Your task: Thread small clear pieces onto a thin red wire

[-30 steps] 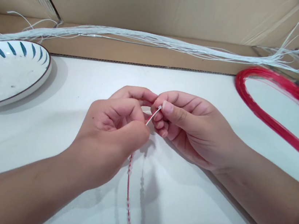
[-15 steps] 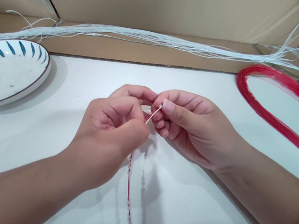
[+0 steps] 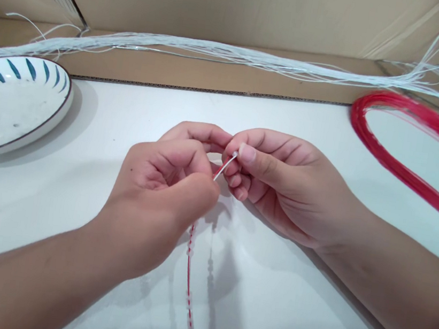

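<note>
Between its thumb and forefinger, my left hand (image 3: 158, 199) pinches a thin white cord (image 3: 225, 166) together with a red cord (image 3: 188, 268). Small clear beads (image 3: 190, 302) sit in groups along the red cord, which hangs down below the left hand to the bottom of the view. My right hand (image 3: 278, 177) is closed in a pinch at the upper end of the white cord, on what looks like a small clear bead (image 3: 235, 155). The fingertips of both hands nearly meet, and the left palm hides part of the cords.
A white plate (image 3: 18, 122) with blue-green strokes and a dark rim stands at the left. Along the cardboard (image 3: 214, 80) at the back lies a long bundle of white cords (image 3: 202, 49). A coil of red cord (image 3: 385, 162) rests at the right on the white table (image 3: 284, 313).
Both hands keep the same pinch, with hardly any movement of the fingers. The whole view has shifted slightly.
</note>
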Action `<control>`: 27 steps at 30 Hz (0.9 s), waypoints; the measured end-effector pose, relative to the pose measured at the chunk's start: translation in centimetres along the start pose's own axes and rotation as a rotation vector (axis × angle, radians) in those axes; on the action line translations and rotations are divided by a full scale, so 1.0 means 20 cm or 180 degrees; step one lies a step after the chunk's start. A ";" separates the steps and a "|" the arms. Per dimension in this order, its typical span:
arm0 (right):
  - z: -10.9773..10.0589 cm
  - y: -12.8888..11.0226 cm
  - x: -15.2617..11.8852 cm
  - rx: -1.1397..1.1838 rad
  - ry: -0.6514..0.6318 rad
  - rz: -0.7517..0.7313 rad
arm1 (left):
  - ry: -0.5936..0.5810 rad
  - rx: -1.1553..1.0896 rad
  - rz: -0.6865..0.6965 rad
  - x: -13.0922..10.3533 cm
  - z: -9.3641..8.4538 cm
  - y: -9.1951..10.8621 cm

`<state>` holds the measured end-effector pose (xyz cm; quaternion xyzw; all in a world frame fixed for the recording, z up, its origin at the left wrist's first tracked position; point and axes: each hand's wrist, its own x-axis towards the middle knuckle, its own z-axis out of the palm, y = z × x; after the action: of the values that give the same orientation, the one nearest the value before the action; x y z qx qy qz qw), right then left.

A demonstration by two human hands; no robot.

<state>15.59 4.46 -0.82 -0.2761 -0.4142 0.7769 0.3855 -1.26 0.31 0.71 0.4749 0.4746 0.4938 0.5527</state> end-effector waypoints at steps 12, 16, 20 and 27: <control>-0.01 0.00 0.00 -0.0083 -0.0012 0.0041 | -0.0017 0.0001 -0.0040 0.00 0.00 0.00; -0.01 0.00 0.00 -0.0085 -0.0022 0.0022 | 0.0005 -0.0015 -0.0087 0.00 0.00 0.00; -0.01 0.00 0.00 -0.0075 -0.0019 0.0023 | -0.0006 0.0028 -0.0025 0.00 -0.01 0.00; 0.00 0.00 0.00 -0.0053 -0.0010 0.0027 | -0.0014 -0.0013 -0.0068 0.00 -0.01 0.01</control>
<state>15.62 4.46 -0.78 -0.2799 -0.4201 0.7755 0.3792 -1.39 0.34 0.88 0.4697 0.4774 0.4877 0.5600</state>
